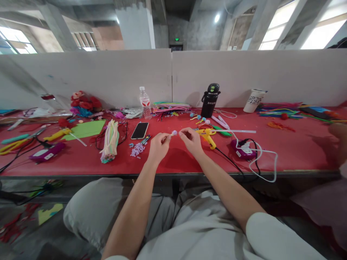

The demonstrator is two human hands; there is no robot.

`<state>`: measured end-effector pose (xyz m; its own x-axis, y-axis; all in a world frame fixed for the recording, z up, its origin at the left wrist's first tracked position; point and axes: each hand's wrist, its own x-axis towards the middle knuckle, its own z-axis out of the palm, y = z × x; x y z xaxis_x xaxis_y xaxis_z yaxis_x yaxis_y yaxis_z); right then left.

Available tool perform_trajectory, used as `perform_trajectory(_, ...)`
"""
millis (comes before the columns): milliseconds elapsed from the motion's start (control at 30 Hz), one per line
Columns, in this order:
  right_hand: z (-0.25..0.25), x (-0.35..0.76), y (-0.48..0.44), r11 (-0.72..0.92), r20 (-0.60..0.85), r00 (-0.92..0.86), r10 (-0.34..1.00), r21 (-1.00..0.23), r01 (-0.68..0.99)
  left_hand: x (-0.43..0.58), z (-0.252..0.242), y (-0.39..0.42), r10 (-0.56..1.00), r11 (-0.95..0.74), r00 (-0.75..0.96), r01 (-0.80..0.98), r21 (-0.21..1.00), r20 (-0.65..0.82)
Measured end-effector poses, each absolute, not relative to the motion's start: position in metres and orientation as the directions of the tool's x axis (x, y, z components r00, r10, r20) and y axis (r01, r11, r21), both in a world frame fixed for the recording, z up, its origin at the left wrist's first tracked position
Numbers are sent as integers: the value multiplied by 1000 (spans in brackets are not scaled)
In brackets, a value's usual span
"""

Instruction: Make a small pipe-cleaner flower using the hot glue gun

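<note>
My left hand is closed in a pinch on a small purple fuzzy flower-like piece with a pale base, held above the red table. Just right of it, my right hand has its thumb and fingertips pressed together; whatever may be between them is too small to make out. Beside my left hand lies a pile of cut lilac bits with a small cutter. A yellow glue gun rests to the right of my right hand, a clear glue stick near it.
A phone and a pastel pipe-cleaner bundle lie to the left. Behind stand a water bottle, a black flask and a paper cup. A purple power block with cables sits at right; another person's arm shows at the edge.
</note>
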<state>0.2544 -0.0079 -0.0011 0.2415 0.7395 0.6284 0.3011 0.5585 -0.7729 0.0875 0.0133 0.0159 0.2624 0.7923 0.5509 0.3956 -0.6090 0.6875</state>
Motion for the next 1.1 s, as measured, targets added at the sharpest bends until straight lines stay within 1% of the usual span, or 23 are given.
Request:
perform_trajectory(67, -1, 256, -6, 532, 583, 285, 761, -812, 241, 88, 16, 15, 831, -555, 251, 308, 773, 496)
perform_trajectory(133, -2, 257, -3, 479, 497, 283, 820, -867, 136, 88, 17, 17, 854, -508, 260, 224, 832, 452)
perform_trajectory(200, -2, 257, -2, 402, 389, 213, 896, -916, -15, 88, 17, 19, 868, -468, 272, 165, 869, 416)
perform_trajectory(267, -2, 256, -2, 317, 304, 107, 947, -936, -150, 87, 17, 20, 881, -428, 284, 140, 893, 378)
perform_trajectory(300, -1, 255, -3, 285, 277, 66, 959, -939, -191, 87, 17, 21, 886, -413, 290, 140, 900, 362)
perform_trajectory(367, 0, 254, -4, 258, 256, 39, 966, -939, -226, 86, 17, 21, 887, -404, 303, 145, 903, 348)
perform_trajectory(467, 1, 254, -5, 279, 269, 77, 960, -937, -212, 85, 16, 21, 867, -443, 329, 168, 881, 373)
perform_trajectory(600, -3, 256, -3, 366, 357, 87, 930, -921, -132, 83, 15, 24, 835, -508, 371, 230, 830, 407)
perform_trajectory(667, -5, 257, -4, 431, 427, 73, 901, -900, -57, 82, 14, 25, 824, -524, 394, 258, 812, 406)
perform_trajectory(733, -5, 258, -5, 491, 493, 59, 868, -870, 51, 82, 13, 27, 813, -535, 424, 270, 801, 400)
perform_trajectory(800, -4, 258, -8, 531, 546, 49, 836, -829, 174, 81, 12, 28, 799, -545, 455, 267, 795, 395)
perform_trajectory(867, -2, 257, -11, 556, 585, 44, 810, -789, 262, 80, 12, 28, 790, -550, 472, 266, 791, 391)
perform_trajectory(933, 1, 257, -13, 572, 607, 38, 793, -765, 295, 80, 11, 29, 788, -552, 476, 266, 790, 391)
perform_trajectory(1100, 2, 255, -14, 572, 604, 38, 796, -771, 280, 80, 9, 32, 790, -536, 471, 224, 814, 392)
